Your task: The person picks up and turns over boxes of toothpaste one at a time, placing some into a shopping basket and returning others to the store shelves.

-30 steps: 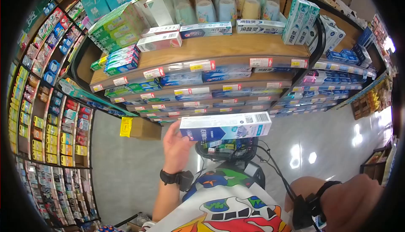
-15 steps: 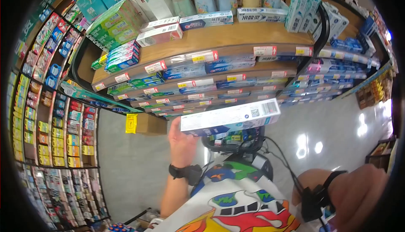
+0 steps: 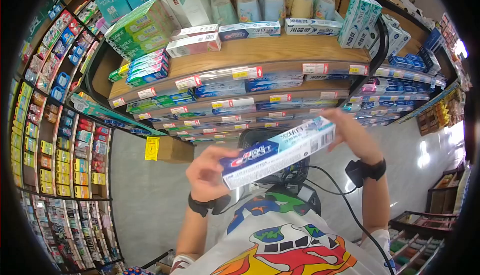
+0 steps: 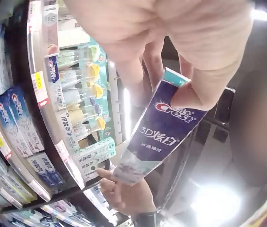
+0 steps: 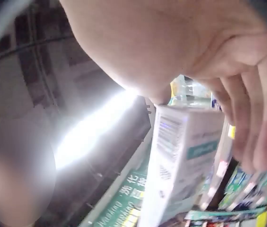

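Note:
A long Crest toothpaste box [image 3: 282, 151], dark blue toward one end and pale toward the other, is held tilted in front of the person's torso. My left hand [image 3: 207, 174] grips its blue end, thumb across the Crest lettering in the left wrist view. At the raised pale end, by the barcode, my right hand [image 3: 354, 137] holds the box between thumb and fingers. In the right wrist view the thumb lies at the box's end [image 5: 169, 137], and the fingers extend down along the far side. The front panel [image 4: 159, 130] reads 3D in the left wrist view.
Ahead stands a curved store shelf [image 3: 260, 55] with toothpaste boxes and lidded jugs [image 3: 275, 7]. Beneath the held box is a dark basket [image 3: 250, 140]. A cardboard carton [image 3: 177, 149] sits on the floor to the left. A black cable [image 3: 340, 190] hangs by the right arm.
My right hand has come up from low at the right to the box's pale end. The box has turned, its right end higher and its blue printed face more visible.

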